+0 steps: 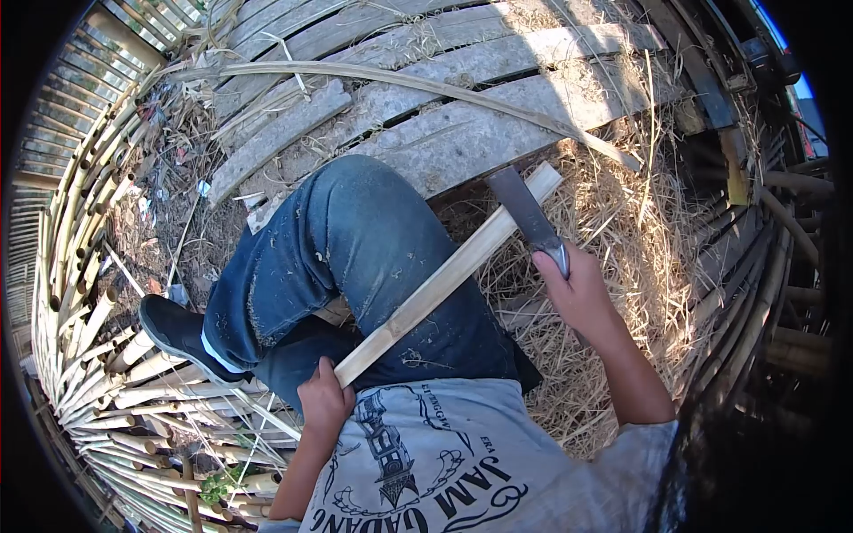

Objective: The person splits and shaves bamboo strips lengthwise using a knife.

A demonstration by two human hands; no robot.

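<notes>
In the head view, we held a pale bamboo strip (435,295) that ran diagonally from the lower middle of the frame to the upper right of centre, passing over our blue trousers (378,226). Our left hand (325,395), in the lower left of centre, gripped the strip's lower end, with its fingers curled round it just beside our printed shirt (426,471). Our right hand (582,289), right of centre, had its fingers closed around the grip of a broad-bladed knife (522,206). The blade lay across the strip near its upper end; we could not tell whether its edge was touching the strip.

Dry straw (622,266) spread beneath and beyond our right hand, through the right of the frame. Weathered planks (471,138) filled the upper middle, with a long, thin, curved slat (418,86) lying across them. A dark shoe (182,333) showed at left, near cut bamboo poles (133,426) piled across the lower left. A small green plant (218,485) stood among those poles.
</notes>
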